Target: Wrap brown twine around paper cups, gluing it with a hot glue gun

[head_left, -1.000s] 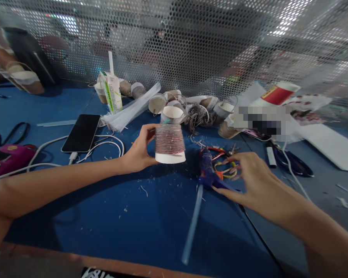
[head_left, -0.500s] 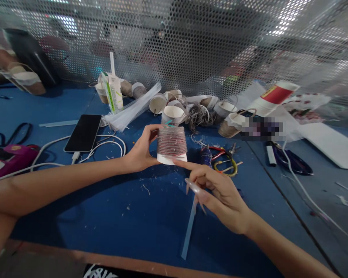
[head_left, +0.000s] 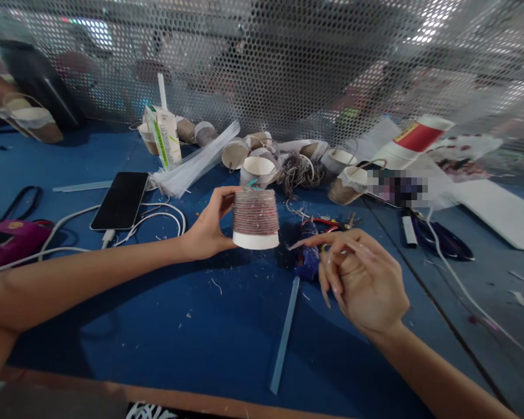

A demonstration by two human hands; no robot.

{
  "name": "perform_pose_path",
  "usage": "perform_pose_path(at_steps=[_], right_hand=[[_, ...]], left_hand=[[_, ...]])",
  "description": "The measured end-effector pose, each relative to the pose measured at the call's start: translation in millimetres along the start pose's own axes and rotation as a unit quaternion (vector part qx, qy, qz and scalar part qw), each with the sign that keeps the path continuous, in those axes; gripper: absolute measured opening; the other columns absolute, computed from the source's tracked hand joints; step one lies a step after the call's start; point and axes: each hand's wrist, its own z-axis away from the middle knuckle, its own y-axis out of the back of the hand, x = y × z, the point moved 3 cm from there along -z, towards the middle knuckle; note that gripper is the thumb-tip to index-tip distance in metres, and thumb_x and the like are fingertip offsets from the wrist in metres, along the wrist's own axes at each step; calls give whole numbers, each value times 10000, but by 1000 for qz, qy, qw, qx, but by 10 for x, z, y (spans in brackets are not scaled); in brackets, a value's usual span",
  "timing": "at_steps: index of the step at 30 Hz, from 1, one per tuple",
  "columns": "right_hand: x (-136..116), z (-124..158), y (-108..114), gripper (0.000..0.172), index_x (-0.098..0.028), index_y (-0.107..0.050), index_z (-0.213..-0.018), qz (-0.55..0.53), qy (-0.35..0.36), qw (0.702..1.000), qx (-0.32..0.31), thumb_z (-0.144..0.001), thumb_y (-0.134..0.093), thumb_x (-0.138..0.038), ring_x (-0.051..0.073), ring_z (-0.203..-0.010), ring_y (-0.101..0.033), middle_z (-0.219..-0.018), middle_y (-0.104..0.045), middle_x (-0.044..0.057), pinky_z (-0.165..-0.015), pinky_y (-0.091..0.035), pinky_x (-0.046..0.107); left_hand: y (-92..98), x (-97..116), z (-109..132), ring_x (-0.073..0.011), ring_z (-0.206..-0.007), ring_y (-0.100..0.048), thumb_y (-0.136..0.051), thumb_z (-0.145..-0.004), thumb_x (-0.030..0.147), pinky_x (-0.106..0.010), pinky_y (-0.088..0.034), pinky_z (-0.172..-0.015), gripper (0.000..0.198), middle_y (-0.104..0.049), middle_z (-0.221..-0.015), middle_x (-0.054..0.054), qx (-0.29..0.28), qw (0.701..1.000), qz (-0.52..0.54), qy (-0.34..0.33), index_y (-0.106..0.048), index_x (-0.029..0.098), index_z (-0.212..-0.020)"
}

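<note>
My left hand (head_left: pixel 209 224) grips an upside-down paper cup (head_left: pixel 255 218) wound with reddish yarn, held just above the blue table (head_left: pixel 201 326). My right hand (head_left: pixel 360 279) hovers to the right of the cup, index finger stretched toward its white rim, the other fingers loosely curled with nothing in them. Below that hand lies a blue glue gun (head_left: pixel 306 259) with a long clear glue stick (head_left: pixel 283 337) running toward me.
A phone (head_left: pixel 121 199) with white cables lies at left, a juice carton (head_left: pixel 160 135) behind it. Several cups and yarn (head_left: pixel 301 169) crowd the back by a perforated metal screen (head_left: pixel 288 64). Pliers (head_left: pixel 332 224) and scissors (head_left: pixel 441 241) lie at right, a pink tool (head_left: pixel 13 238) at far left.
My right hand left the glue gun, touched the cup's rim with a fingertip, then drew back slightly to the right. The left hand kept the cup nearly still.
</note>
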Motion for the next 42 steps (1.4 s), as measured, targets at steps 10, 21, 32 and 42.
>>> perform_pose_path(at_steps=[10, 21, 32, 42], right_hand=[[26, 67, -109, 263, -220, -550, -714, -75, -65, 993, -71, -902, -547, -403, 70, -284, -395, -834, -774, 67, -296, -394, 266], [-1, 52, -69, 203, -231, -598, -748, -109, -18, 993, -35, -859, -609, -400, 71, -323, -442, -934, -759, 46, -296, -399, 264], [124, 6, 46, 226, -217, -581, -739, -95, 5, 995, 42, -886, -537, -382, 62, -295, -438, -909, -745, 38, -303, -420, 270], [-6, -9, 129, 136, -252, -555, -792, 236, 131, 958, 99, -888, -602, -336, 115, -467, -496, -631, -535, -25, -430, -424, 275]], left_hand=[[-29, 48, -8, -281, -1331, -548, -877, -677, 364, -479, -469, -1148, 778, -512, -1365, -114, -15, 999, 43, 0, -379, 253, -1265], [-18, 13, 22, -276, -1310, -567, -888, -642, 305, -452, -508, -1103, 812, -515, -1367, -105, -17, 998, 49, 27, -362, 279, -1260], [-16, 64, 6, -272, -1299, -579, -863, -685, 362, -455, -515, -1103, 765, -521, -1352, -103, -20, 999, 36, 20, -361, 285, -1258], [28, -119, 26, -299, -1220, -603, -892, -593, 263, -506, -520, -1086, 819, -532, -1254, -115, 42, 989, -102, 94, -386, 217, -1235]])
